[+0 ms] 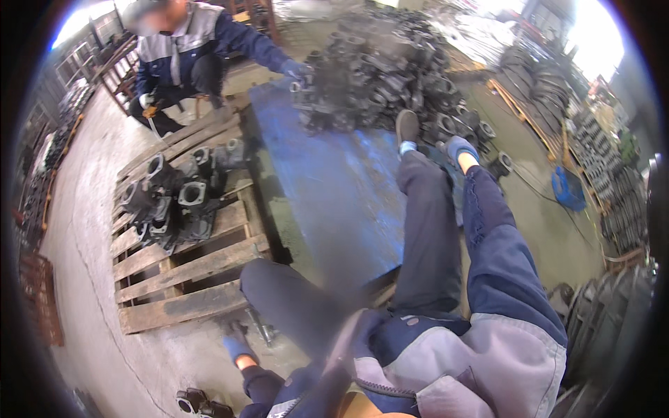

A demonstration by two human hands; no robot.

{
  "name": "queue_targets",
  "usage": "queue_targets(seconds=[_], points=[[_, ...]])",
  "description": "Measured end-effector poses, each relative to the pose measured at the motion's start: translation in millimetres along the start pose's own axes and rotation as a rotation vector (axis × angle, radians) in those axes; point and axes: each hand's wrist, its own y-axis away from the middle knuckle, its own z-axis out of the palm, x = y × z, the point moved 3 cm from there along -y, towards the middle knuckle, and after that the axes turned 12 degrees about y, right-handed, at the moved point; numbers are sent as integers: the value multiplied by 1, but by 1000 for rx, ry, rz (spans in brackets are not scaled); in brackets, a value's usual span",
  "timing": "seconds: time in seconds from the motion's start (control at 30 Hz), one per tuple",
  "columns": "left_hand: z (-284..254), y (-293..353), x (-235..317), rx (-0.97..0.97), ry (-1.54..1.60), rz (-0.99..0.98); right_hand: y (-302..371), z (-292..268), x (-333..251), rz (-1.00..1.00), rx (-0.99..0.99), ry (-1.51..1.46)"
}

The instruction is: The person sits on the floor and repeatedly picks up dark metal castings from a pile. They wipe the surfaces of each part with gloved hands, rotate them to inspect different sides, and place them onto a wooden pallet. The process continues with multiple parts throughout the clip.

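Note:
My right hand (pixel 460 148), in a blue glove with dark fingers, reaches out beside my shoe to the near edge of a big heap of dark metal castings (pixel 376 70). Its fingertips blend into the dark parts, so whether it grips a casting is unclear. Low on the left, my left hand (pixel 239 346), also in a blue glove, hangs over the floor with its dark fingers stretched out. Nothing shows in it. Close by, a metal rod-like tool (pixel 260 327) stands by the corner of a wooden pallet (pixel 188 303). Several flanged castings (pixel 178 195) are grouped on that pallet.
A blue plate (pixel 327 181) lies under the heap, below my legs. Far left, a co-worker (pixel 188 63) crouches with one gloved hand on the heap. A blue scoop-like container (pixel 568 188) is at right, near stacked parts (pixel 606 313). More castings (pixel 202 403) lie lower left.

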Motion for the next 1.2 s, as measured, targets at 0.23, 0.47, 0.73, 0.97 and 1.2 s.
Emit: queue_targets(seconds=[0.23,0.47,0.73,0.97,1.2], points=[[38,10,135,22,84,324,45,-21,98,257,59,180],[194,104,215,-240,207,657,38,-44,79,302,119,3],[295,143,137,-638,142,216,31,50,83,143,-73,-52],[323,104,107,-610,-168,377,-1,129,97,220,-220,-7],[342,67,78,-664,-321,511,-59,147,130,232,124,14]])
